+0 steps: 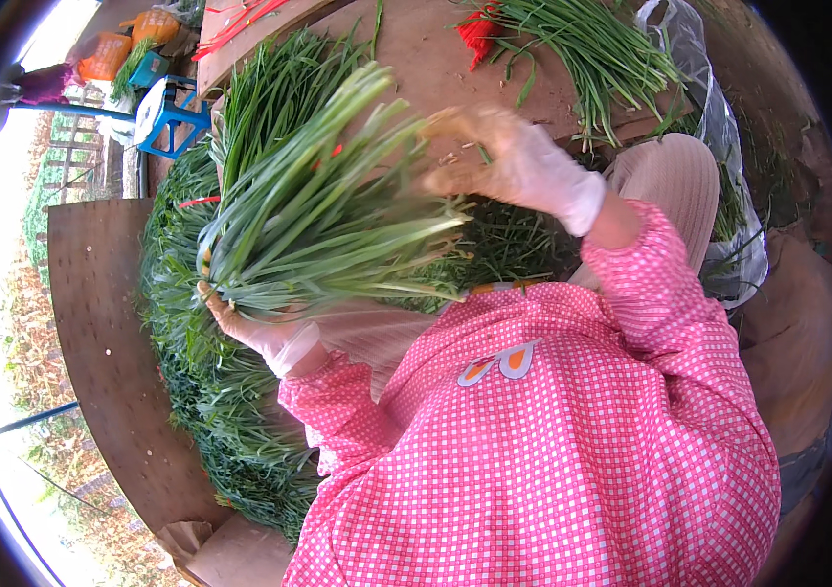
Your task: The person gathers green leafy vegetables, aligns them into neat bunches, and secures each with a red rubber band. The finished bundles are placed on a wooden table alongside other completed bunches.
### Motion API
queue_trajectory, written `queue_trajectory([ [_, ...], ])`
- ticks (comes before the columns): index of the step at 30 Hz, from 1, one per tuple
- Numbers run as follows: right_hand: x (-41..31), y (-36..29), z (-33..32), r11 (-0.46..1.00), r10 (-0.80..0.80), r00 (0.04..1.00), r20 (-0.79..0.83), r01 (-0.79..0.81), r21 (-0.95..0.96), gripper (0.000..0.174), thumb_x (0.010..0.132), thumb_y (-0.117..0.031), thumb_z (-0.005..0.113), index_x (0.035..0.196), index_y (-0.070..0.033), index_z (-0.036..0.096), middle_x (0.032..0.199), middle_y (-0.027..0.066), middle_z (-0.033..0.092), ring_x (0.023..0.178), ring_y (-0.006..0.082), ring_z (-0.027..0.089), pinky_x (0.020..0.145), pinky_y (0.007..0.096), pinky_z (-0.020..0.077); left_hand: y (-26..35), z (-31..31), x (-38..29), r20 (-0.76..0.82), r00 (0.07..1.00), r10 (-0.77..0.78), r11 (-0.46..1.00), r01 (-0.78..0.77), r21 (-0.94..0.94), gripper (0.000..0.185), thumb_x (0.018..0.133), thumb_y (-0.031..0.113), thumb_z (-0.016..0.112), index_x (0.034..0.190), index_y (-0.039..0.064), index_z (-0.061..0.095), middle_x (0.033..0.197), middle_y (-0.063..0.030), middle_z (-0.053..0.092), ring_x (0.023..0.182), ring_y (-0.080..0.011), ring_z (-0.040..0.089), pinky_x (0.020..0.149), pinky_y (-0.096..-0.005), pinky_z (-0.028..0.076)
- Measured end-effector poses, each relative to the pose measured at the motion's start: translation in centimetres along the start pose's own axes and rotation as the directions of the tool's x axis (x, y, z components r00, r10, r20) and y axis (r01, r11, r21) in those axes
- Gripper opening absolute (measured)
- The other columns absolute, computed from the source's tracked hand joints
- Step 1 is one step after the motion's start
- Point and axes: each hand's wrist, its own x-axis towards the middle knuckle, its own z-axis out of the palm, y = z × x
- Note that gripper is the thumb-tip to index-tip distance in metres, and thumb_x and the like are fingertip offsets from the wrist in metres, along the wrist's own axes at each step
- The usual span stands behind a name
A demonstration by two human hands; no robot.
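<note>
My left hand (262, 334), in a pale thin glove, grips a loose bundle of long flat green leaves that look like garlic chives (313, 220). Its fingers wrap the leafy end, where a yellow-and-black band shows at one finger. The paler cut ends fan out to the right, blurred by motion. Just beyond those ends is my right hand (507, 161), also gloved, its thumb and fingers apart with nothing visible between them. Whether its fingertips touch the stalks is hard to tell. Behind the bundle, more chives (276, 103) lie on the brown board (416, 44).
Stacked chives (240, 411) line my left side against a wooden panel (107, 352). Red ties (478, 37) and another chive pile (592, 59) occupy the board's far right. A clear plastic bag (735, 242) hangs at right. A blue stool (166, 121) stands far left, near a person (41, 84).
</note>
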Motion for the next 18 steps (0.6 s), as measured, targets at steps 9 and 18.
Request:
queue_trajectory([
  [9,-1.5,2.9,-1.3,0.75,0.463,0.877,-0.129,-0.31,0.584,0.014,0.092,-0.012,0.063,0.092,-0.006,0.076,0.093,0.0033,0.074,0.091,0.0113,0.066,0.09,0.0265,0.0485,0.5,0.0,-0.6,-0.077,0.996,-0.037,0.996,0.043,0.079,0.048,0.099,0.045,0.051,0.133,0.012,0.06,0.132,-0.0143,0.062,0.116,-0.0342,0.062,0.097,-0.0553,0.052],
  [18,-0.4,0.4,-2.6,0.91,-0.292,0.947,-0.138,0.23,-0.344,0.043,0.086,-0.039,0.069,0.125,-0.02,0.067,0.096,0.0001,0.069,0.093,0.0211,0.065,0.087,0.0342,0.0505,-0.7,-0.8,-0.3,-0.072,0.995,-0.073,0.991,0.081,0.106,0.046,0.098,0.044,0.053,0.129,0.011,0.061,0.128,-0.014,0.064,0.112,-0.0319,0.065,0.092,-0.0513,0.056],
])
